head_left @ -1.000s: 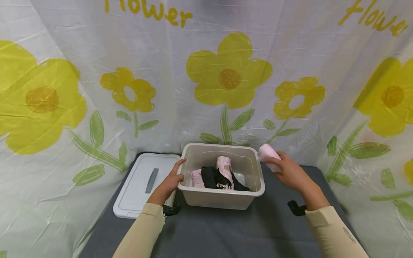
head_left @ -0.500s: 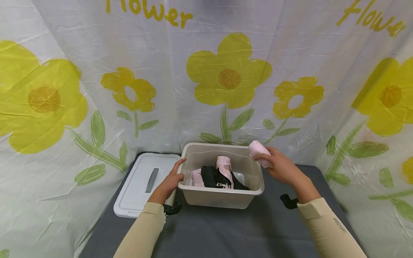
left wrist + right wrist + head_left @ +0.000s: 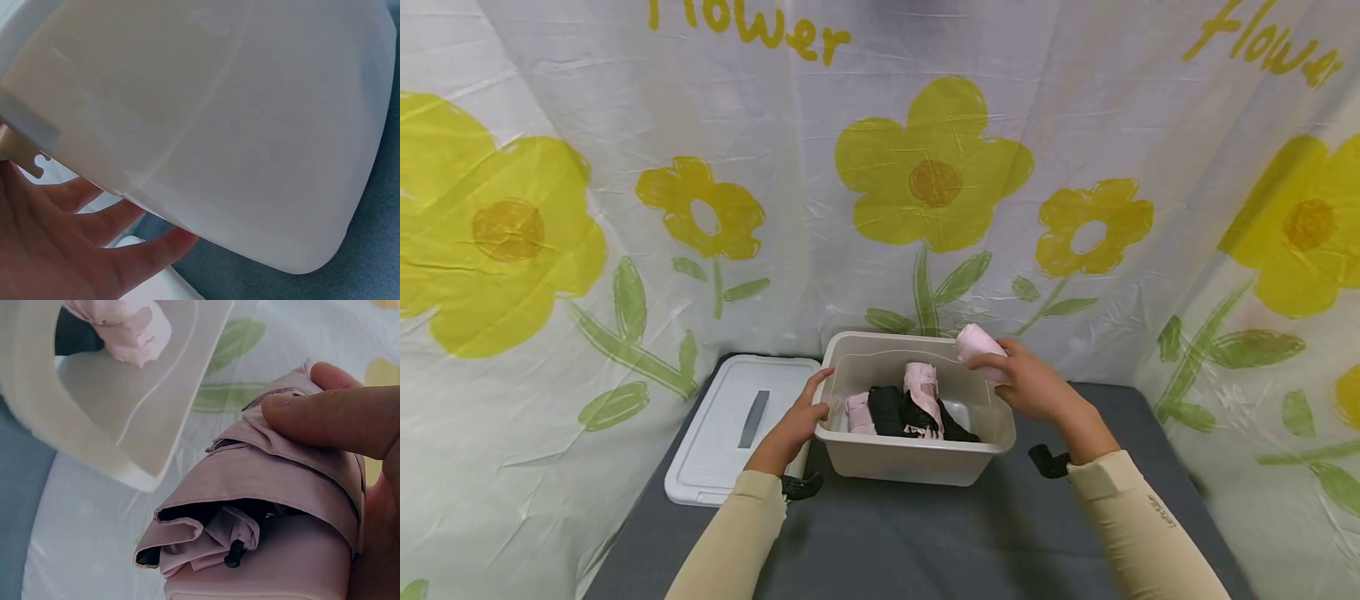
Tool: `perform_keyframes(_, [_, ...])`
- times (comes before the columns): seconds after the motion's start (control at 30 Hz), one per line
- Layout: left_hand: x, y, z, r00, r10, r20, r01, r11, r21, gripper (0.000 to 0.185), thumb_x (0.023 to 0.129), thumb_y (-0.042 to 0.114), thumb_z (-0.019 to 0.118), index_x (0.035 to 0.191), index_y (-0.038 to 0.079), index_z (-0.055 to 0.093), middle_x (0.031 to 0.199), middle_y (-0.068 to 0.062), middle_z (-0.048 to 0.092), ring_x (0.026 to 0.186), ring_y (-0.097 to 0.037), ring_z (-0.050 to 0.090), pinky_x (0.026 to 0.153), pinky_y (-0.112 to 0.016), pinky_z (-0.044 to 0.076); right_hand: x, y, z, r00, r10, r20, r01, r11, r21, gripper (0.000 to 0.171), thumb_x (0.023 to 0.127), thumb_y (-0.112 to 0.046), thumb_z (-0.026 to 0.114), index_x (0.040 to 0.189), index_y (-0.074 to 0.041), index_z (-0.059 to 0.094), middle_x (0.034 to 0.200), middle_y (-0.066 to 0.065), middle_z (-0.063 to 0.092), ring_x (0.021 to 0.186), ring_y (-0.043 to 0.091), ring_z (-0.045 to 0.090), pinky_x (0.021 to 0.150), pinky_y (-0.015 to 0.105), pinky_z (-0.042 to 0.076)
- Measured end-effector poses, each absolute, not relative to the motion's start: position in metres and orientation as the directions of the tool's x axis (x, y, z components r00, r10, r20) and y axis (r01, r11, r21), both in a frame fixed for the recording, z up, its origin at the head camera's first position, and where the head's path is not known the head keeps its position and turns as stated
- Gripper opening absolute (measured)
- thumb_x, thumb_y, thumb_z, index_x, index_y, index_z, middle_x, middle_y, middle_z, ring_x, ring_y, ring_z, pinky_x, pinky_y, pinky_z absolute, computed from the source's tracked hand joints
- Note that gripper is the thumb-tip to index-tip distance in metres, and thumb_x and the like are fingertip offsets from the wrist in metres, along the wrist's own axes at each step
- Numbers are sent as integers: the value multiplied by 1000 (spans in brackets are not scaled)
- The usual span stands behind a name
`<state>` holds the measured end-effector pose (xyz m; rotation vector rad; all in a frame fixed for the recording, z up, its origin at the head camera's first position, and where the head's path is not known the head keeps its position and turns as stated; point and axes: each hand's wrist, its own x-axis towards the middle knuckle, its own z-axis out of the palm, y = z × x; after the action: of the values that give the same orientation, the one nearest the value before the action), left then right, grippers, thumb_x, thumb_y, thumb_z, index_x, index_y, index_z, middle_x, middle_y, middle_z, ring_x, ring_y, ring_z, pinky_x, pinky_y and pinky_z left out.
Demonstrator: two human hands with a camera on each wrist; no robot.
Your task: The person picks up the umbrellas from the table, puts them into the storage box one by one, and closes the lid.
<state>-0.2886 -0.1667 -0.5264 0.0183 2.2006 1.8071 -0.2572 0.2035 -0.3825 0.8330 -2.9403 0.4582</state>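
Leftward by a little since a second ago, the right hand point(image 3: 1037, 387) has carried its folded pink umbrella point(image 3: 976, 346) from outside the bin's right wall to a spot over the far right corner of the bin point(image 3: 917, 462), while the left hand has stayed put.

At about 9 o'clock from the bin, a white lid point(image 3: 730, 425) lies flat on the dark grey surface point(image 3: 925, 542), just beside the bin's left wall. The left hand point(image 3: 790, 429) rests against that wall at the rim — thumb up on the edge, fingers point(image 3: 150, 247) laid straight and relaxed along the outside, as the left wrist view shows; they grip nothing.

Inside the bin lie several folded umbrellas: a small pink one point(image 3: 857, 414) at the left, a black one point(image 3: 887, 411) next to it, and a taller pink one point(image 3: 922, 387) leaning near the middle over more black fabric.

At about 1 o'clock from the bin's centre, the right hand holds the pink umbrella above the rim, its fingers curled round it and the thumb point(image 3: 325, 415) pressed on the folds. The right wrist view shows the umbrella's open end with a dark tip point(image 3: 234, 553) tucked in the pleats, and the bin's corner below it.

Behind everything hangs a white curtain point(image 3: 625, 125) printed with yellow flowers.
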Motion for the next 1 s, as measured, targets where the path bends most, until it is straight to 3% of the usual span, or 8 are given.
perform_keyframes(0.2, [-287,-167,-526,-954,205,-218,-179,192,965,84,78,-2,40,152,32,21,158,-16,16,129,-37,30,97,-56,37,-262,195,-384,-849,-512,133,-528,807,-266,49,82,8,58,124,-17,64,138,29,44,114,42,55,82,51,49])
perform_keyframes(0.53, [-289,-168,-530,-963,208,-172,-127,213,969,85,75,1,41,152,32,22,154,-21,19,123,-39,32,90,-49,38,-270,183,-391,-841,-527,126,-539,791,-288,50,80,9,59,122,-17,65,139,29,45,118,43,53,82,50,50])
perform_keyframes(0.73, [-288,-167,-530,-961,192,-200,-163,195,967,84,76,-2,41,151,32,23,157,-16,17,130,-37,29,96,-52,36,-276,180,-398,-839,-533,105,-534,775,-339,49,80,8,61,122,-18,65,133,25,48,111,38,53,82,50,49])
perform_keyframes(1.0, [-288,-167,-530,-958,198,-208,-175,173,969,82,77,-2,42,150,32,25,158,-15,17,134,-39,27,99,-53,34,-283,178,-407,-854,-519,45,-487,763,-425,51,81,4,62,127,-18,62,141,26,41,116,41,51,78,46,49])
